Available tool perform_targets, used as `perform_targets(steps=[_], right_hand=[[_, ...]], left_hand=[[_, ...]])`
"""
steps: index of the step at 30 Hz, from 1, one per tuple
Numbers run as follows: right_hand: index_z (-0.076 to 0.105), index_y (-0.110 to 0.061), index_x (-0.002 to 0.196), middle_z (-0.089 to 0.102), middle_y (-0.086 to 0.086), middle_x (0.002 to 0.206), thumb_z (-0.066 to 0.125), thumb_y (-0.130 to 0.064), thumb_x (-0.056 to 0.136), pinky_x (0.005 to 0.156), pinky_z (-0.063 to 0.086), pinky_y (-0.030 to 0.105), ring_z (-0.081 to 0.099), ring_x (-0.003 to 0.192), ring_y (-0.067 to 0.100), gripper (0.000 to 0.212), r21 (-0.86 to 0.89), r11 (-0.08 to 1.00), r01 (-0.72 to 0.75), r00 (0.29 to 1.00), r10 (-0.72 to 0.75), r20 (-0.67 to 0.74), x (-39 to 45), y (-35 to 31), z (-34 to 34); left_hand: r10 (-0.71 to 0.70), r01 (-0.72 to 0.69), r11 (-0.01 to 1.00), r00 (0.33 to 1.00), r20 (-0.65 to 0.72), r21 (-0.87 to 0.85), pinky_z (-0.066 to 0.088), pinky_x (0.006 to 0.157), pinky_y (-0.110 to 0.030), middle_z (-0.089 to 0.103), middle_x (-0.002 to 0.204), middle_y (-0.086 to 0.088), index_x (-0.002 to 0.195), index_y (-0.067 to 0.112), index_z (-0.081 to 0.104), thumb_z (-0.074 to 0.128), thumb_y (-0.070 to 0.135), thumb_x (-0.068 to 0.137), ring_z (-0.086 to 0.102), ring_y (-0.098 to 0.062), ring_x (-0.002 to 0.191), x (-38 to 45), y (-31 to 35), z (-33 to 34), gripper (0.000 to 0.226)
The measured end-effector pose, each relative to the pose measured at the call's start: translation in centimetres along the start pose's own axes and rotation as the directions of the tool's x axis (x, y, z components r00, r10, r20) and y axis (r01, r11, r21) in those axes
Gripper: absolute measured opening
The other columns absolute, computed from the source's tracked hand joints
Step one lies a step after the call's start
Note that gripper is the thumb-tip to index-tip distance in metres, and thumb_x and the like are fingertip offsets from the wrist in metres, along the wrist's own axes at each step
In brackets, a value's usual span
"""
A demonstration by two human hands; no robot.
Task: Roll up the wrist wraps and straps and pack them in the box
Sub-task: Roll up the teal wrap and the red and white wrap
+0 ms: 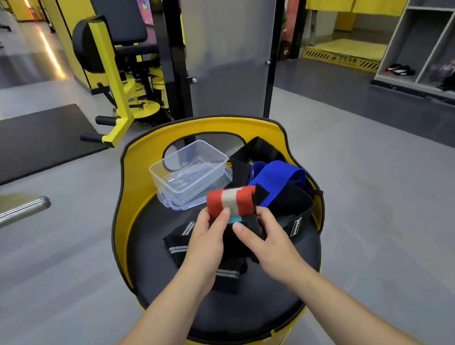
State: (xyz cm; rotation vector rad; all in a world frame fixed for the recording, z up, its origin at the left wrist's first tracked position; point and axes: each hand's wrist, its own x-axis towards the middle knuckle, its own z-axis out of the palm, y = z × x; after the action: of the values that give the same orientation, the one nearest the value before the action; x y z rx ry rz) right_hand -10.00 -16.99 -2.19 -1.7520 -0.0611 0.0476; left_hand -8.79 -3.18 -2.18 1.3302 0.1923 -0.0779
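A red wrist wrap with a white stripe (232, 201) is held up over the seat between both hands. My left hand (207, 244) grips its left lower edge, thumb on the front. My right hand (265, 239) pinches its black end near a teal tab. A clear plastic box (192, 169) stands open on its lid at the back of the seat. A blue wrap (275, 176) and black straps (292, 202) lie to the right. A black wrap with grey stripes (177, 242) lies under my left hand.
Everything rests on a round black seat (236, 313) with a yellow backrest rim (135, 166). A chrome bar (10, 215) juts in at the left. A yellow gym machine (121, 93) and a grey panel stand behind; shelves (432, 35) at the right.
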Motion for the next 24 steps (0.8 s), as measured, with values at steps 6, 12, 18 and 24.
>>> perform_targets(steps=[6, 12, 18, 24], right_hand=[[0.059, -0.034, 0.124, 0.072, -0.021, 0.114, 0.066, -0.033, 0.099, 0.094, 0.05, 0.016, 0.065, 0.111, -0.004, 0.026, -0.059, 0.998, 0.02, 0.997, -0.015, 0.07, 0.2, -0.3, 0.1], [0.053, -0.04, 0.12, 0.07, -0.013, 0.113, 0.044, -0.066, 0.097, 0.099, 0.05, 0.035, 0.065, 0.109, 0.009, 0.036, -0.067, 0.986, -0.152, 0.983, 0.144, -0.111, 1.8, 0.3, 0.3], [0.058, -0.038, 0.13, 0.06, -0.009, 0.129, 0.035, -0.071, 0.097, 0.105, 0.043, 0.032, 0.056, 0.119, 0.007, 0.052, -0.154, 0.97, -0.19, 0.982, 0.184, -0.05, 2.3, -0.8, -0.6], [0.074, -0.029, 0.096, 0.072, -0.012, 0.092, 0.066, -0.045, 0.095, 0.075, 0.046, 0.018, 0.064, 0.082, -0.004, 0.018, 0.043, 0.994, -0.1, 0.975, 0.107, -0.193, 3.4, -2.0, -3.2]], left_hand=[[0.022, -0.012, 0.994, 0.995, 0.092, -0.109, 0.042, 0.117, -0.05, 0.073, 0.13, 0.003, 0.127, 0.036, 0.068, 0.074, 0.043, 0.087, 0.063, -0.02, 0.129, -0.5, -0.4, -0.9, 0.041], [0.078, -0.096, 0.993, 0.971, 0.227, 0.069, 0.058, 0.099, -0.044, 0.075, 0.122, 0.003, 0.134, 0.03, 0.058, 0.081, 0.023, 0.087, 0.071, -0.019, 0.117, -0.4, -0.9, -1.5, 0.052], [0.085, -0.097, 0.994, 0.978, 0.189, 0.053, 0.058, 0.099, -0.052, 0.077, 0.118, -0.001, 0.129, 0.028, 0.063, 0.086, 0.024, 0.08, 0.073, -0.023, 0.112, 0.7, -0.7, -2.2, 0.054], [0.125, -0.16, 0.976, 0.968, 0.219, 0.15, 0.055, 0.104, -0.043, 0.075, 0.121, 0.006, 0.131, 0.03, 0.062, 0.086, 0.019, 0.083, 0.07, -0.014, 0.116, 1.2, -0.9, -2.2, 0.055]])
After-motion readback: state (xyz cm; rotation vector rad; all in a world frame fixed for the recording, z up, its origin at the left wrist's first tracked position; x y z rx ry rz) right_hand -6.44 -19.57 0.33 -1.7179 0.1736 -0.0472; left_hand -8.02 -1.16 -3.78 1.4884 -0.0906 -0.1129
